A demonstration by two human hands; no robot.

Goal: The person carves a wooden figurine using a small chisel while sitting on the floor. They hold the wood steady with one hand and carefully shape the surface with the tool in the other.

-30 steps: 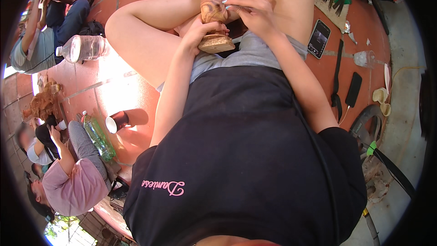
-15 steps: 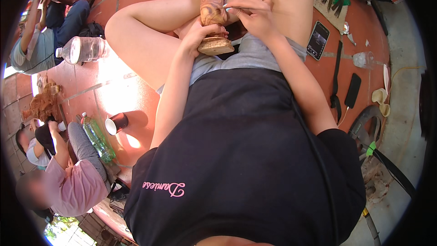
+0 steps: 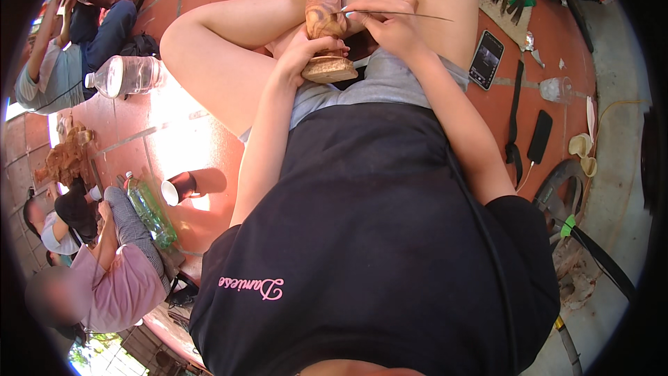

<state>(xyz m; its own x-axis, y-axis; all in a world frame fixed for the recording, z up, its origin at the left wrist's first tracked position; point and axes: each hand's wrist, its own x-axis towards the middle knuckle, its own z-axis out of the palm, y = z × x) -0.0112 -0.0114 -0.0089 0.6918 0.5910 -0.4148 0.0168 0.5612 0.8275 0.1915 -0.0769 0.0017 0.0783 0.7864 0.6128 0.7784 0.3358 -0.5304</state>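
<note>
A carved wooden piece [image 3: 325, 14] with swirling grain stands between my legs, with a blocky upper end and a flat, wider base [image 3: 329, 69] nearest me. My left hand [image 3: 311, 50] is wrapped round its lower part, just above the base. In my right hand [image 3: 391, 22], a thin, dark, rod-like tool [image 3: 424, 15] is pinched between thumb and fingers. One end of the tool meets the side of the wood, while its long tail sticks out to the right over my thigh. The exact kind of tool is too fine to make out.
On the tiled floor to the right lie a phone [image 3: 486, 60], a black strap [image 3: 515, 115], a black power bank [image 3: 539, 138], a clear cup [image 3: 555, 90] and a cloth with several dark tools [image 3: 506, 0]. Leftward are a clear bottle [image 3: 132, 76], a green bottle [image 3: 152, 210], a cup [image 3: 179, 189] and seated people.
The tool's long tail now shows stretching right from my right hand. My left hand and the wooden piece stay in place. At the left, the person in pink has moved an arm.
</note>
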